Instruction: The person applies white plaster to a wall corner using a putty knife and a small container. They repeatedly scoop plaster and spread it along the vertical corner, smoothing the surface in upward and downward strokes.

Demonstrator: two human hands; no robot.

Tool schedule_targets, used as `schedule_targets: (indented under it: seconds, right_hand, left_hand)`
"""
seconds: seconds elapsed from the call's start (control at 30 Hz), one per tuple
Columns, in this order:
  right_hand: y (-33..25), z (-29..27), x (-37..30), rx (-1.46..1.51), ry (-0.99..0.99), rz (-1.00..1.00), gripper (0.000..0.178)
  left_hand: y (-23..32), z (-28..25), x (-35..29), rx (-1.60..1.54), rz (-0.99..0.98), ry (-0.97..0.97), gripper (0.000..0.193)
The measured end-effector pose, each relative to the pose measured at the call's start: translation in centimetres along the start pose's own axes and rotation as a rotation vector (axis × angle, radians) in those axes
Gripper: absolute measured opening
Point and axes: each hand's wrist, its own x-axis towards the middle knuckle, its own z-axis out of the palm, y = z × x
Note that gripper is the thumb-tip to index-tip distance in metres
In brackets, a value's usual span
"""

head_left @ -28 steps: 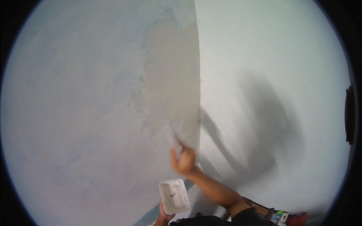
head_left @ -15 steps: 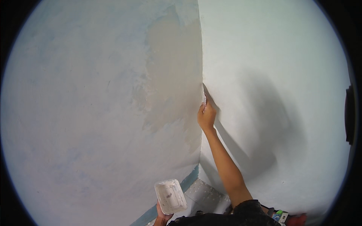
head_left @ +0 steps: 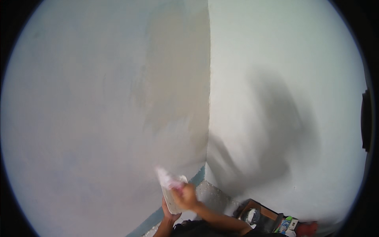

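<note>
My left hand is wrapped around the side of a white rectangular plastic tub at the lower middle, close to the left wall. Over that tub, my right hand grips a putty knife, blurred by motion, with a whitish blade and pinkish handle. The blade points up and left across the tub's far rim; whether it touches the rim I cannot tell. Most of the tub's inside is hidden behind my right hand and the knife.
A beige-grey patch covers part of the mottled pale left wall, beside the corner with the white right wall. Blue-green paint bands the left wall's foot. An open box with several items stands lower right, near a red object.
My right hand has come down from the wall corner to the tub, bringing the putty knife with it. The tub has shifted slightly up and left, and more of the box shows.
</note>
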Motion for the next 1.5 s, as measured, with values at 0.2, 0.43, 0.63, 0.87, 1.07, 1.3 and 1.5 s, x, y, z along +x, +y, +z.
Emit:
schedule_targets:
  seconds: [0.2, 0.43, 0.63, 0.87, 1.07, 1.3, 1.5]
  right_hand:
    - [-2.5, -10.8, 1.9, 0.076, 0.331, 0.434, 0.017]
    - [-2.8, -10.9, 1.9, -0.332, 0.204, 0.477, 0.016]
    - [0.5, -9.6, 1.6, -0.504, 0.224, 0.522, 0.022]
    - [1.4, -8.4, 0.8, -0.492, 0.263, 0.532, 0.022]
    - [3.5, -8.1, -0.1, -0.478, 0.291, 0.549, 0.022]
    - [6.6, -7.7, -1.1, -0.329, 0.232, 0.571, 0.024]
    - [8.9, -9.6, -1.4, 0.031, 0.139, 0.584, 0.025]
  left_hand:
    - [1.0, 5.9, 0.9, 0.188, 0.041, -0.013, 0.062]
    - [1.4, 11.0, 3.0, 0.449, -0.041, -0.035, 0.076]
    - [-0.3, 9.7, 5.2, 0.512, -0.112, -0.044, 0.078]
    - [-0.7, 7.1, 4.8, 0.614, -0.155, -0.035, 0.080]
    - [-0.7, 6.4, 6.1, 0.549, -0.193, -0.069, 0.079]
    - [-0.7, 4.8, 7.2, 0.580, -0.230, -0.067, 0.074]
    - [-0.4, 3.9, 7.7, 0.513, -0.287, -0.065, 0.071]
